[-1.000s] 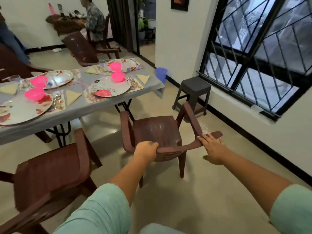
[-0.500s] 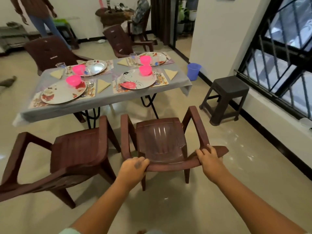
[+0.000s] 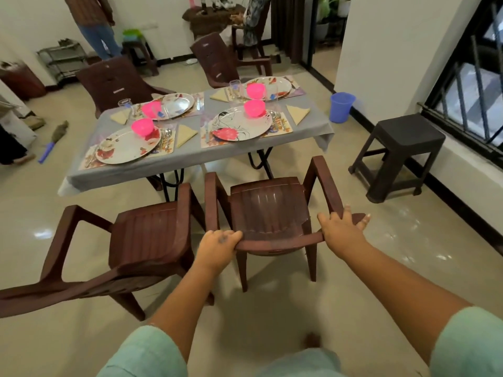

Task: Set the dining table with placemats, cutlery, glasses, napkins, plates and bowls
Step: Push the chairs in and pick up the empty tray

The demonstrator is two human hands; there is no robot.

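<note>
My left hand [image 3: 217, 244] grips the top of the backrest of a brown plastic chair [image 3: 268, 210] that faces the table. My right hand [image 3: 341, 229] holds the same backrest at its right corner, fingers over the rim. The table [image 3: 174, 161] wears a grey cloth and carries several floral placemats, each with a plate such as the near right one [image 3: 241, 123], a pink bowl [image 3: 254, 108], a folded yellow napkin [image 3: 298, 113] and cutlery [image 3: 275, 119]. Clear glasses [image 3: 235, 89] stand by the far settings.
A second brown chair [image 3: 147, 235] stands just left of mine. Two more chairs [image 3: 114, 83] stand behind the table. A dark stool [image 3: 402, 148] and a blue bucket [image 3: 341, 106] stand at the right by the wall. A person [image 3: 92, 23] stands at the back left.
The view has swung left and pulled back, so the whole table and the left chair now show. The chair has turned to face the table squarely. Both hands stay on its backrest.
</note>
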